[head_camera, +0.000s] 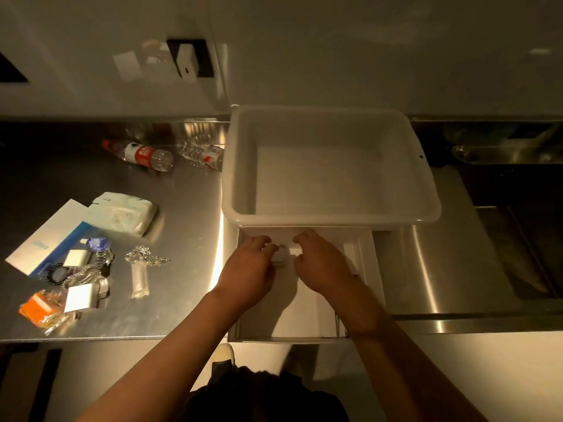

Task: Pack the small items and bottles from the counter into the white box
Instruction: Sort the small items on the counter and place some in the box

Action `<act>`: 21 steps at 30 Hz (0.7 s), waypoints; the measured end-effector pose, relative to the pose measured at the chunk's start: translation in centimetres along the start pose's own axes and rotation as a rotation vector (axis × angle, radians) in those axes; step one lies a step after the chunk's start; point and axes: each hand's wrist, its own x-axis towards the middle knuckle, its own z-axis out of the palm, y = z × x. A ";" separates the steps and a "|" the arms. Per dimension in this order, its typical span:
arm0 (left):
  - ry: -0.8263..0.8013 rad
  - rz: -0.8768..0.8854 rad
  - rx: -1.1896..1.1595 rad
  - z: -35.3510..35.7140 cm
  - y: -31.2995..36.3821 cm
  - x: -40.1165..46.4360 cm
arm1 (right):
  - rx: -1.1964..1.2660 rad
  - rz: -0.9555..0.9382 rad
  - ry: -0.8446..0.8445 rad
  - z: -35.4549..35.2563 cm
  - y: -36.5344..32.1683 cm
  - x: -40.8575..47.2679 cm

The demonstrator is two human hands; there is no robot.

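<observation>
White box (362, 300) sits low centre on the tabletop (182, 208), both hands (248, 269) (323, 266) inside it pinching a small white item (280, 254); best set it flat in a corner, saving room. Bottles (140, 154) lie upper left, clutter (79, 275) lower left; a tub (329, 166) crowds the box's far edge.

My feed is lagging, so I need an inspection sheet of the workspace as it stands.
Surface: steel counter, glare streaks.
Job's things: white box at counter's front edge; two water bottles lying down; wipes pack, chargers, chains unpacked.
Clutter: large empty plastic tub behind the box.
Hands: left hand and right hand inside the box, on a small white item.
Cables: nothing seen.
Surroundings: sink at right.
</observation>
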 end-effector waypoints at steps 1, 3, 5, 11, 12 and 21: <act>0.024 0.028 -0.014 -0.6 -0.4 -0.1 | 0.029 -0.033 -0.002 0.0 -1.3 0.4; 0.096 0.089 -0.029 -1.8 -1.6 -0.5 | 0.058 -0.084 -0.007 0.0 -3.8 1.1; 0.176 0.105 -0.054 -2.9 -3.3 -1.1 | 0.078 -0.125 0.019 0.3 -6.5 1.7; 0.239 -0.077 -0.068 -5.6 -12.2 -4.3 | 0.052 -0.248 0.075 3.0 -14.8 4.0; 0.216 -0.113 -0.058 -6.0 -13.9 -4.9 | 0.039 -0.267 0.070 3.8 -16.1 4.5; 0.081 -0.378 0.019 -8.3 -28.0 -13.3 | -0.005 -0.318 -0.216 14.4 -25.7 7.6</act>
